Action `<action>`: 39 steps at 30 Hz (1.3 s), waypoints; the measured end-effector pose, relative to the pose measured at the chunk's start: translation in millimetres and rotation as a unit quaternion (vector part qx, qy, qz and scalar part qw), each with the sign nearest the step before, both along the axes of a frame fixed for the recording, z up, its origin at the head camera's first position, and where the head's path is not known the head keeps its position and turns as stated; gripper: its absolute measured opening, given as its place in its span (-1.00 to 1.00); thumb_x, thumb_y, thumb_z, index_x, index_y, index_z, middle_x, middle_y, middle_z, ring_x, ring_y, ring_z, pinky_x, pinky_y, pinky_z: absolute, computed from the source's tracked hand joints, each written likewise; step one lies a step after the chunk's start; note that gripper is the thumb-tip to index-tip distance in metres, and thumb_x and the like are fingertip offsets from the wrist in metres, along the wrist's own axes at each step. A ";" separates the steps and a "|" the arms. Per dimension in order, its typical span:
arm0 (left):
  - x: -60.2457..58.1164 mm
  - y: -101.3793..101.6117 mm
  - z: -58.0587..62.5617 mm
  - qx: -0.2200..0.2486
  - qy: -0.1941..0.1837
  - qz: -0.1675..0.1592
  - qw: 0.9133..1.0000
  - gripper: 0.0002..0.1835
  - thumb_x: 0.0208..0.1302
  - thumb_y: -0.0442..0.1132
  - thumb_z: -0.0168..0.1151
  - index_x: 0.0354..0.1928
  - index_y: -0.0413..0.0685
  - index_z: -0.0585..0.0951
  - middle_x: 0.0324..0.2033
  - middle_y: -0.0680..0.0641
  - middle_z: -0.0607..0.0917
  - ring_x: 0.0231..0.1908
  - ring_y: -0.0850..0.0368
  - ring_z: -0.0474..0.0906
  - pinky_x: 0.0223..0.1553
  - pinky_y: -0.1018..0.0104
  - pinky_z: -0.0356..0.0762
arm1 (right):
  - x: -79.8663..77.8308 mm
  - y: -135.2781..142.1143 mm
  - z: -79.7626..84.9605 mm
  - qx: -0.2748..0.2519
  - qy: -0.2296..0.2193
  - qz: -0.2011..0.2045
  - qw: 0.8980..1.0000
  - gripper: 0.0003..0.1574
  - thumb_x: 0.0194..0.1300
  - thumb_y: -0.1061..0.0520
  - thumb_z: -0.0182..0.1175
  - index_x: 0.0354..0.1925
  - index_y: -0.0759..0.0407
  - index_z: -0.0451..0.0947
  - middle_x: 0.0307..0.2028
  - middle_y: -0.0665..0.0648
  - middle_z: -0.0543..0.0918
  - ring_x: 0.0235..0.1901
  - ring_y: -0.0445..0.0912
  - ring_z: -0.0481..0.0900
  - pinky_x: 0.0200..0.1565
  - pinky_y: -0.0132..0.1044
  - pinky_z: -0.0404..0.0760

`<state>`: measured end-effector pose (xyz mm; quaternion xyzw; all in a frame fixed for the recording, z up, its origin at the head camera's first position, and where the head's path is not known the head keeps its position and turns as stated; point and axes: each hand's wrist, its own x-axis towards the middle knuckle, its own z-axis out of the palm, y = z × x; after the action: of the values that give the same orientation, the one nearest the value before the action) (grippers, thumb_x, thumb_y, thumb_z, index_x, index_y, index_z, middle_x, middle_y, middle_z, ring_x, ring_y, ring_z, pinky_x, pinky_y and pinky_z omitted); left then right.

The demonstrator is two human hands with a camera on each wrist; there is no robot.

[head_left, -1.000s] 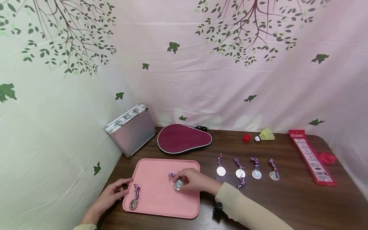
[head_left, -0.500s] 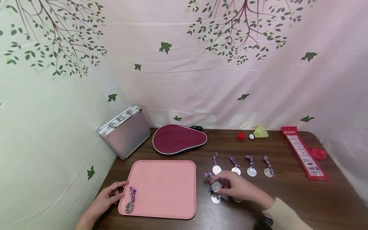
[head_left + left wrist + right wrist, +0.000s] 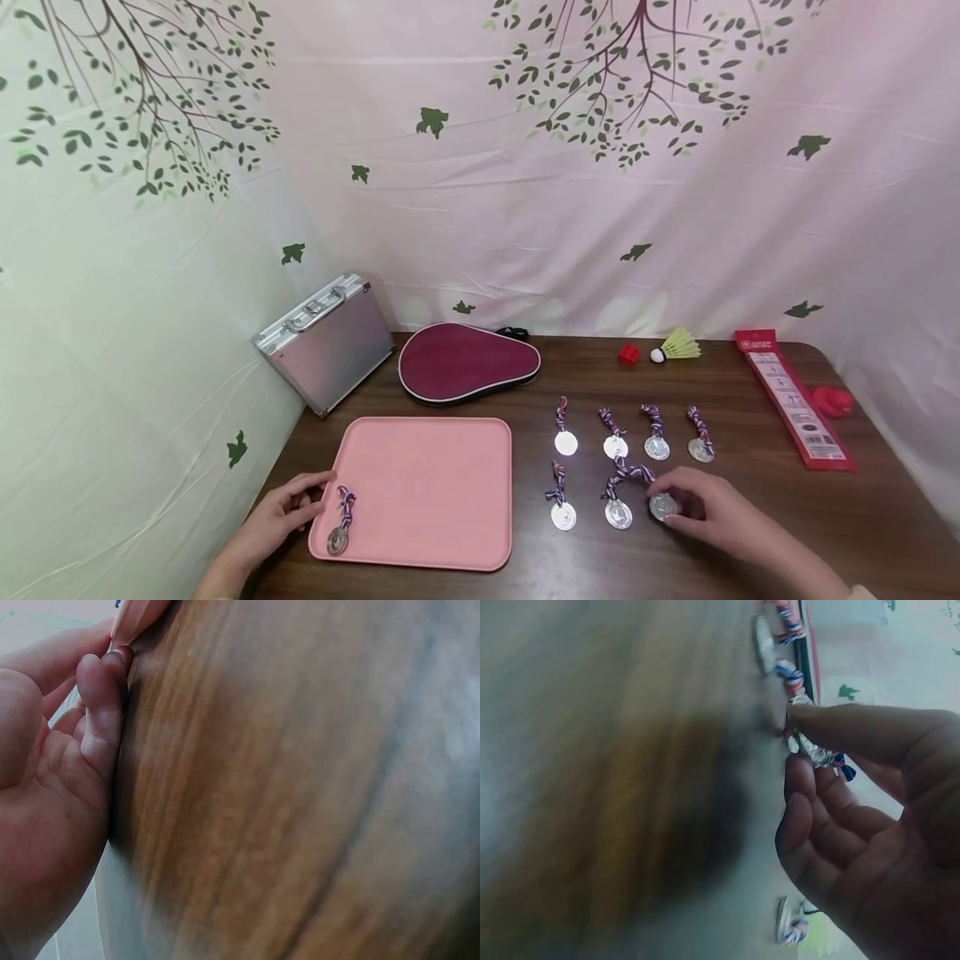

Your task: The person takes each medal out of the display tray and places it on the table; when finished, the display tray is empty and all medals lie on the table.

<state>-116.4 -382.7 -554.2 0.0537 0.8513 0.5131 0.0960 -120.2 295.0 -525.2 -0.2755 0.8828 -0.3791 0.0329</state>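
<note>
My right hand (image 3: 701, 508) pinches a silver medal (image 3: 662, 506) between thumb and fingers, low over the table right of the other medals. Its knotted red, white and blue ribbon trails left, over the ribbon of a neighbouring medal (image 3: 618, 514). In the right wrist view, the held medal (image 3: 814, 752) shows between the thumb and fingertips. My left hand (image 3: 281, 515) grips the left rim of a pink tray (image 3: 420, 562); in the left wrist view its fingers (image 3: 99, 690) are bent at the tray's edge. One medal (image 3: 337, 540) lies inside the tray at its left.
Right of the tray, several medals (image 3: 566, 442) lie in two rows, another (image 3: 563, 516) nearest it. Behind stand a silver case (image 3: 330, 350) and a maroon paddle cover (image 3: 465, 362). Farther right are a red block (image 3: 628, 354), a shuttlecock (image 3: 678, 344) and a red packet (image 3: 795, 404).
My right hand has lifted a medal out of the tray and carried it right, past the two front medals. My left hand stays at the tray's edge. The head view has shifted slightly.
</note>
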 end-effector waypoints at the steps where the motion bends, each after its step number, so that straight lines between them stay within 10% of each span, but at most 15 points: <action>1: -0.1 0.0 0.3 0.000 0.000 0.000 1.000 -0.53 0.24 -0.18 0.27 0.21 0.01 0.51 -0.01 -0.14 0.52 -0.38 0.12 0.41 -0.49 0.27 0.50 | 1.0 2.8 0.3 0.020 -0.019 -0.009 1.000 -0.60 0.07 0.07 0.43 -0.09 -0.11 0.57 -0.29 -0.16 0.56 -0.40 -0.27 0.44 -0.44 -0.39 0.45; 15: 1.3 -1.5 1.0 -0.004 -0.003 0.004 1.000 -0.53 0.23 -0.17 0.28 0.20 0.03 0.52 -0.03 -0.13 0.53 -0.39 0.11 0.40 -0.49 0.28 0.49 | 4.0 10.9 3.7 0.140 -0.085 -0.048 0.985 -0.61 0.08 -0.18 0.37 -0.06 -0.29 0.63 -0.27 -0.12 0.42 -0.34 -0.30 0.39 -0.36 -0.40 0.45; 23: -1.2 -0.7 2.1 -0.017 -0.005 0.003 1.000 -0.52 0.23 -0.15 0.28 0.21 0.06 0.51 -0.05 -0.10 0.54 -0.39 0.11 0.42 -0.48 0.27 0.51 | 3.6 -20.6 10.7 0.105 0.044 -0.074 0.991 -0.70 0.12 -0.03 0.39 -0.13 -0.25 0.64 -0.33 -0.23 0.48 -0.37 -0.34 0.43 -0.36 -0.39 0.46; 30: -2.6 -1.0 2.4 -0.020 -0.002 0.001 1.000 -0.52 0.24 -0.14 0.28 0.21 0.08 0.51 -0.09 -0.10 0.54 -0.39 0.13 0.42 -0.47 0.29 0.50 | -7.4 -78.7 10.3 0.048 0.179 -0.013 0.983 -0.69 0.07 0.16 0.41 -0.19 -0.11 0.64 -0.31 -0.25 0.52 -0.36 -0.37 0.43 -0.29 -0.47 0.43; 39: -1.3 -1.7 2.4 -0.015 -0.005 0.004 1.000 -0.52 0.23 -0.15 0.29 0.21 0.08 0.51 -0.07 -0.10 0.54 -0.40 0.14 0.42 -0.47 0.30 0.50 | -18.6 -163.0 14.3 0.010 0.172 0.069 0.983 -0.78 0.15 0.16 0.34 -0.19 -0.05 0.65 -0.35 -0.21 0.53 -0.36 -0.35 0.46 -0.26 -0.45 0.47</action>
<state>-117.7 -384.4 -551.8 0.0465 0.8584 0.5013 0.0987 -138.8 132.1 -510.9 -0.3966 0.8579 -0.3139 -0.0905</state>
